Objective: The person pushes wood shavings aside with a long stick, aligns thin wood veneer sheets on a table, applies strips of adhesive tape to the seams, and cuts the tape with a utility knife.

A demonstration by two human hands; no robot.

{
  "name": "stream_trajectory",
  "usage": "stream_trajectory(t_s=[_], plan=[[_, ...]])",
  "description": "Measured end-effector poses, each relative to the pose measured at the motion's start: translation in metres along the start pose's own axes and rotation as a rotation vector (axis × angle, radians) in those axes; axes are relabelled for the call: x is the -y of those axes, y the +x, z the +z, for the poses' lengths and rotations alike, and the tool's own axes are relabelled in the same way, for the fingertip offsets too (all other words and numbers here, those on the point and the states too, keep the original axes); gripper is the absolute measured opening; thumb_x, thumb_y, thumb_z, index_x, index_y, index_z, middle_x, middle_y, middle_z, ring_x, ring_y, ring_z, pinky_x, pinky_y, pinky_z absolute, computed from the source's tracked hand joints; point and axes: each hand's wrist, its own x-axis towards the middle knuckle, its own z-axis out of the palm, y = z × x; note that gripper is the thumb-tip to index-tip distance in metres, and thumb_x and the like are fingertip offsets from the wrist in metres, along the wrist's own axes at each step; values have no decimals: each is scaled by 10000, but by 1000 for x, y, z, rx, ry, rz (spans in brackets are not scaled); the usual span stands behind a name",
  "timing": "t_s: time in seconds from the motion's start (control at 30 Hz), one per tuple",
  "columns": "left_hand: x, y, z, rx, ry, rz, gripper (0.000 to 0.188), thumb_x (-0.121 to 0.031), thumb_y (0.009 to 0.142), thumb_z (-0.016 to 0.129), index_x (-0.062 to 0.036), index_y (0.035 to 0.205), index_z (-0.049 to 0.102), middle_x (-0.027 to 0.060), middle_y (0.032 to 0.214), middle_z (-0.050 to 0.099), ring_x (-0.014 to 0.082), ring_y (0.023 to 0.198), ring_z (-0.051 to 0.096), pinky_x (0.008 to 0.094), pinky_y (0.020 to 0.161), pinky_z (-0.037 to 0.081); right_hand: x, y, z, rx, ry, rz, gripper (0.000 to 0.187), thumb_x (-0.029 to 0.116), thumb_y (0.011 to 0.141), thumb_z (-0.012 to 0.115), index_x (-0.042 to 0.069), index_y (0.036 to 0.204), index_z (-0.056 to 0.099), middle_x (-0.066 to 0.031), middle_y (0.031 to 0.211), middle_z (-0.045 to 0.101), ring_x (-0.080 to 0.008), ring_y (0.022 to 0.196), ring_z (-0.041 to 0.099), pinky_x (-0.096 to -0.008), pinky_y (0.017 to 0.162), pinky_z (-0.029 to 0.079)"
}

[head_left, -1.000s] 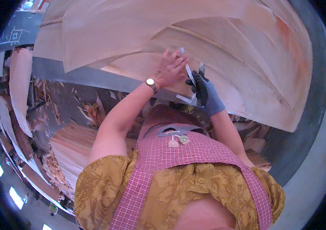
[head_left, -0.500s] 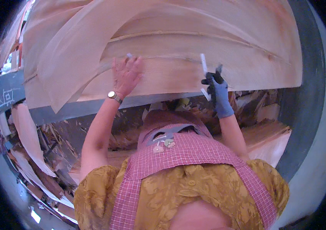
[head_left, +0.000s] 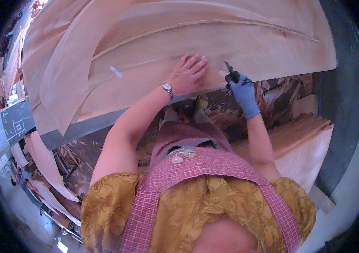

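Observation:
My left hand [head_left: 188, 76], bare and with a wristwatch, lies on a large pale wood veneer sheet [head_left: 145, 78] with its fingers spread. A small whitish bit of tape [head_left: 203, 57] shows at its fingertips. Just to the right, over the sheet's near edge, my right hand [head_left: 241, 89] wears a blue glove with black fingers and is closed round a dark knife-like tool [head_left: 228, 66]. A pale strip [head_left: 223, 73] sticks out beside that tool. Another short white strip of tape [head_left: 116, 71] lies on the veneer to the left. A long raised seam or split [head_left: 179, 25] runs across the sheet.
The veneer rests on a grey-edged table [head_left: 82, 128], with a loose fold [head_left: 71, 71] at left. Below are veneer scraps [head_left: 274, 92] and a stack of sheets [head_left: 302, 147] at right. A marked grey beam [head_left: 17, 124] stands at far left.
My left hand has moved right along the veneer, nearer my right hand. A white strip now shows on the sheet where that hand was. The view has shifted slightly.

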Motion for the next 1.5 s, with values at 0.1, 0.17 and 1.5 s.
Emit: stream_trajectory(t_s=[0.1, 0.17, 1.5], plan=[[-7, 7, 0, 27, 0, -97, 520, -299, 817, 623, -107, 1294, 545, 68, 1356, 520, 286, 1297, 422, 499, 1089, 304, 16, 15, -38, 184, 219, -37, 253, 224, 886, 655, 24, 1038, 624, -136, 844, 695, -183, 685, 657, -328, 642, 509], [-26, 20, 7, -13, 9, -217, 591, -325, 799, 655, -96, 1325, 516, 75, 1336, 540, 305, 1294, 427, 494, 1094, 304, 22, 26, -46, 223, 127, -67, 333, 294, 871, 660, 32, 1064, 587, -165, 899, 694, -261, 765, 669, -378, 685, 518], [83, -390, -110, -676, 212, -1238, 522, -149, 828, 646, -20, 1279, 419, 215, 1386, 438, 394, 1293, 410, 492, 1094, 314, 427, -21, 329, 990, 517, -357, 216, 219, 913, 639, 51, 1045, 664, -26, 780, 661, -66, 576, 567, -225, 521, 433]])
